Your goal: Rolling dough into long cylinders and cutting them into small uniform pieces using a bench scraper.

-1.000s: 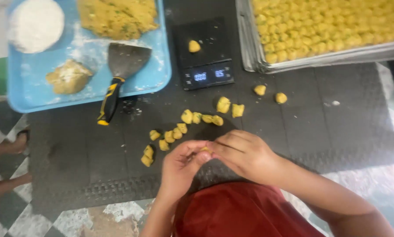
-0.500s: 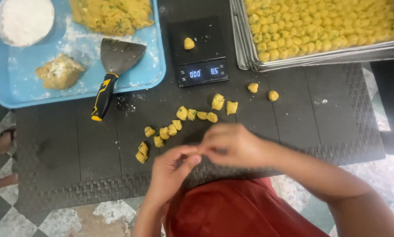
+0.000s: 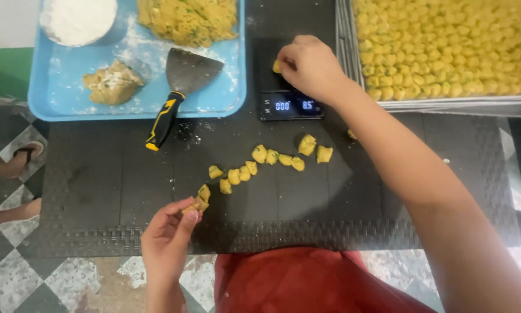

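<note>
— Both hands are busy, yes? Where is each one?

— Right hand (image 3: 309,65) is stretched out over the black kitchen scale (image 3: 287,87), fingers curled down around a small yellow dough piece (image 3: 276,66) at the scale's platform. Only an edge of that piece peeks out by the thumb, so I would say it is pinched, though the grip itself is mostly hidden.

— And the left hand?

— Left hand (image 3: 169,233) sits low, near the front edge of the dark mat (image 3: 98,191) that covers the desk. Its fingertips are drawn together on a little dough bit (image 3: 189,207), just beside the end of a curved row of dough pieces (image 3: 254,165).

— How does that row lie?

— It runs from beside the left fingers up and rightward across the mat, ending in two larger lumps close to the right forearm. Pieces touch or nearly touch each other.

— What surrounds them?

— A blue tray (image 3: 225,98) sits at the far left, dusted with flour. It holds a white bowl of flour (image 3: 77,20), a big mound of yellow dough (image 3: 188,20) and a smaller floury lump (image 3: 112,84). A scraper (image 3: 176,95) with a black and yellow handle lies half on the tray, its handle hanging over the rim onto the mat. At the far right a metal tray (image 3: 446,105) is packed with shaped yellow pieces (image 3: 446,46). A red garment (image 3: 307,281) shows at the bottom, and a sandalled foot (image 3: 22,159) rests on the checkered floor at left.
</note>
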